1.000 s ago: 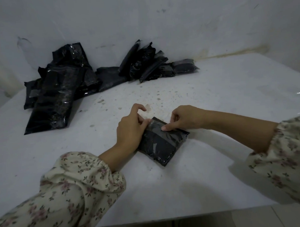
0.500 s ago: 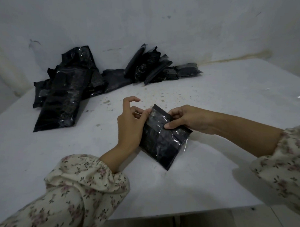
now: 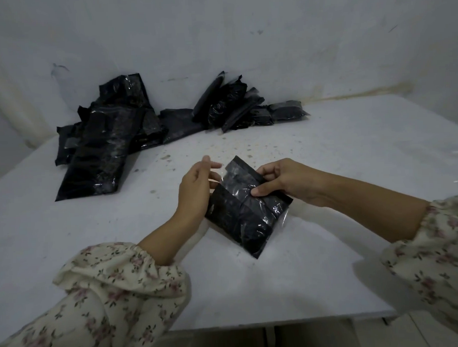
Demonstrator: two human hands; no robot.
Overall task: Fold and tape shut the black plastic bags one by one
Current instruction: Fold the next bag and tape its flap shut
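Black plastic folded into a squat packet, the black bag (image 3: 247, 219) sits tipped up between the two hands, its lowest corner down by the white table (image 3: 338, 148) and its top corner about level with the left fingertips. The right hand (image 3: 288, 181) pinches the upper edge, thumb flat on the front face and the other fingers curled behind. The left hand (image 3: 195, 192) stands against the opposite edge with its fingers loosely spread and lifted off the plastic; I cannot tell whether its thumb touches the tape. A band of clear tape (image 3: 273, 208) crosses the face just below the right thumb, and a loose end of it sticks out past the edge below the right fingers. That loose end is my worry: wrapped round while the bag is tilted and gripped at one edge only, it may crease, stick to itself or catch a finger. The fold could also spring open under the thumb, since slick plastic slides easily, and the tape would then seal a slack packet. Beyond the left fingertips lies a heap of long bags (image 3: 100, 152); beyond the right fingers, a cluster of small packets (image 3: 246, 107) that look already done.
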